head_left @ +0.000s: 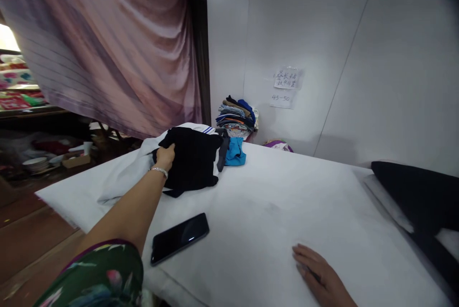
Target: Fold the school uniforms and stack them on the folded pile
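My left hand (pixel 166 156), with a bracelet at the wrist, is closed on the left edge of a black garment (pixel 193 158). That garment lies on top of a pile of clothes at the far left of the white-covered table (pixel 258 211). Under and beside it are a white garment (pixel 134 173) with blue stripes, a dark grey piece and a blue cloth (pixel 235 152). My right hand (pixel 321 273) is low over the table at the front right, its fingers stretched out and holding nothing I can make out. A black phone (pixel 180 238) lies nearest to my left forearm.
A stack of folded clothes (pixel 236 118) stands behind the table by the wall, beside a purple and white bundle (pixel 278 145). Dark garments (pixel 419 197) lie at the right. Handwritten papers (pixel 286 79) hang on the wall. A pink curtain (pixel 118 44) hangs at the left.
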Available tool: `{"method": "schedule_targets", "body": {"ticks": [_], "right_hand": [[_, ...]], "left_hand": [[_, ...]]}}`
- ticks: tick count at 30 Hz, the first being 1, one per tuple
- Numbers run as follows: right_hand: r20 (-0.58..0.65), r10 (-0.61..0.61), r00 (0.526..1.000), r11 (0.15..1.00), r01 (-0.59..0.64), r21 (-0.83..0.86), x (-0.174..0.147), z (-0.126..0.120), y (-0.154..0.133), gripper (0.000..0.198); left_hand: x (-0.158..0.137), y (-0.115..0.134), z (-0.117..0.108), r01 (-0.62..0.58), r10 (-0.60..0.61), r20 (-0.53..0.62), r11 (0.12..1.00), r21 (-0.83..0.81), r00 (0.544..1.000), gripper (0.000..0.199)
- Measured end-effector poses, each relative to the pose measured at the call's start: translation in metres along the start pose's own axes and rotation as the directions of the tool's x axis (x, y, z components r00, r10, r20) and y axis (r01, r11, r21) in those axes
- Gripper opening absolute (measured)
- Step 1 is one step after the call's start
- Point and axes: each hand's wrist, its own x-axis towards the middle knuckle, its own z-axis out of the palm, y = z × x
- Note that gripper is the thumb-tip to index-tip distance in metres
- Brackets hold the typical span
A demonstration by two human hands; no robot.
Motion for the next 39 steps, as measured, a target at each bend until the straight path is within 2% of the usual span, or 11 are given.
{"method": "schedule_targets", "body": {"ticks": [5,9,13,20,26,29,32,35,39], "right_hand": [[0.018,0.076,0.997,0.994,-0.077,0.078,0.002,-0.002,-0.006,0.030],[0.036,0.121,0.992,0.982,-0.125,0.142,0.001,-0.003,-0.007,0.031],[0.043,0.127,0.991,0.974,-0.133,0.185,0.000,-0.003,-0.005,0.032],[0.089,0.157,0.984,0.969,-0.171,0.179,0.000,-0.004,-0.006,0.033],[0.093,0.170,0.981,0.963,-0.185,0.194,0.001,-0.003,-0.005,0.035],[0.092,0.202,0.975,0.947,-0.219,0.237,0.004,-0.007,-0.010,0.039],[0.080,0.293,0.953,0.893,-0.303,0.334,0.007,-0.014,-0.015,0.043],[0.045,0.415,0.909,0.768,-0.376,0.519,0.011,-0.021,-0.019,0.055],[-0.023,0.535,0.844,0.547,-0.326,0.771,0.017,-0.027,-0.023,0.077]], "left_hand": [[-0.020,0.036,0.009,0.128,-0.120,0.045,0.964,-0.232,0.992,0.038],[-0.045,0.079,0.021,0.131,-0.092,0.117,0.910,-0.393,0.989,0.036],[-0.080,0.113,0.044,0.176,-0.054,0.247,0.845,-0.505,0.967,0.034],[-0.153,0.139,0.080,0.275,0.041,0.459,0.752,-0.599,0.887,0.027],[-0.209,0.174,0.100,0.367,0.170,0.614,0.669,-0.646,0.770,0.033],[-0.242,0.203,0.111,0.414,0.315,0.661,0.580,-0.702,0.681,0.037],[-0.285,0.229,0.118,0.506,0.442,0.736,0.536,-0.676,0.514,0.040],[-0.339,0.243,0.119,0.559,0.483,0.801,0.577,-0.595,0.354,0.036],[-0.424,0.236,0.112,0.560,0.490,0.859,0.674,-0.482,0.149,0.029]]}}
